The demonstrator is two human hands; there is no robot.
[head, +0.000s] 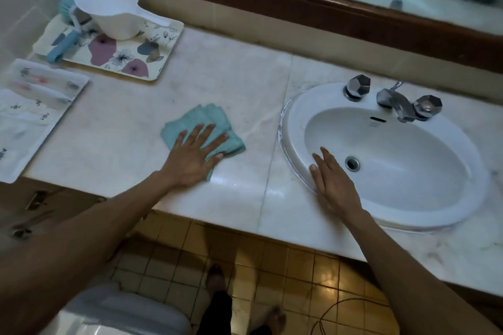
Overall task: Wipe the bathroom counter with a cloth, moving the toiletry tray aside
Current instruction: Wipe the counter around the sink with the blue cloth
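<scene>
Pressing our left hand (194, 156), fingers spread flat, on the cloth (202, 128) left of the sink (288, 144), we should sweep toward the tray (160, 62) while our empty, open right hand (333, 181) braces.

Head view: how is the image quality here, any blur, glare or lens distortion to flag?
Head view: dim, warm light overall; the counter edge and mirror frame bow from wide-angle distortion; the clear packet at far left is smeared and soft; a bright sheen sits on the counter just below the cloth under the left hand; the sink and right hand read sharp.
</scene>
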